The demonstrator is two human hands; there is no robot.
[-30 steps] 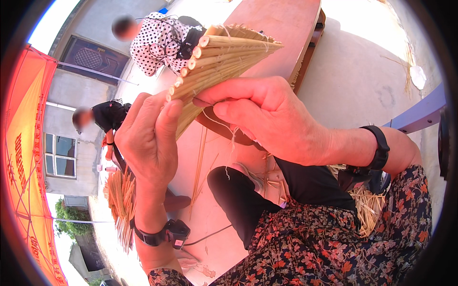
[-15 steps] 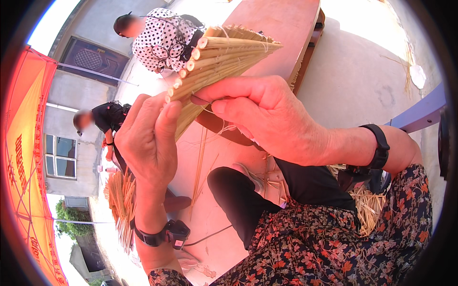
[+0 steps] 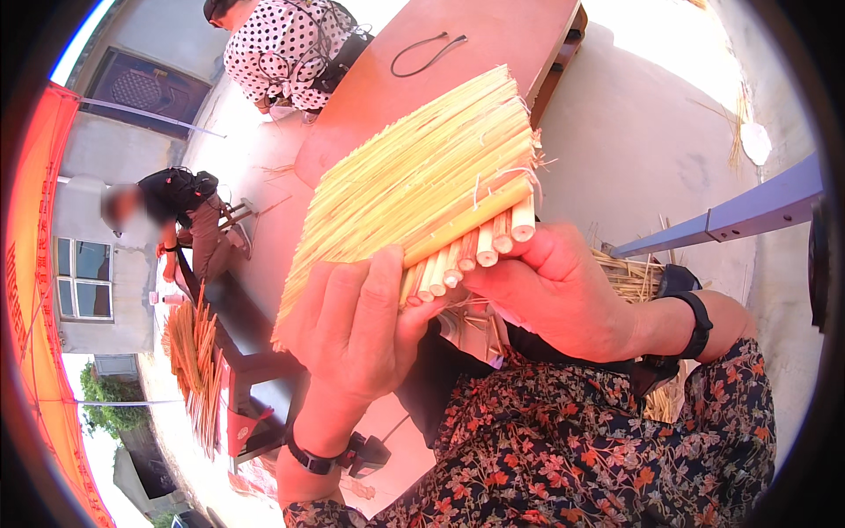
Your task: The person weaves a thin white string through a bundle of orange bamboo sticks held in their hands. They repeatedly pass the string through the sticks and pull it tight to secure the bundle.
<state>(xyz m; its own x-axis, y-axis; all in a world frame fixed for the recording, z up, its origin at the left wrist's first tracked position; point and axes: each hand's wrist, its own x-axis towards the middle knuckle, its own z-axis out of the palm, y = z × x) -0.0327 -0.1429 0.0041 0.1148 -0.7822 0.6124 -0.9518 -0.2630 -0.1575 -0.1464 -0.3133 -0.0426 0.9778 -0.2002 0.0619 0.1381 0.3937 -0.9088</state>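
A mat of yellow reeds, bound with white string, lies flat across my two hands, its round cut ends facing me along the lower right edge. My left hand has its fingers wrapped on the mat's lower left part. Closed at the cut ends on the right, my right hand has its fingertips tucked partly out of sight beneath them, where some loose string shows. Both wrists wear black bands.
Beyond the mat is a pinkish table with a dark cord loop. A co-worker in polka dots and another in black work at left. Reed bundles lie below them. A blue beam stands right.
The mat has turned and come down, now showing its broad face with the cut ends toward me. Both my hands have moved lower and to the right. The black-clad co-worker's legs came into view.
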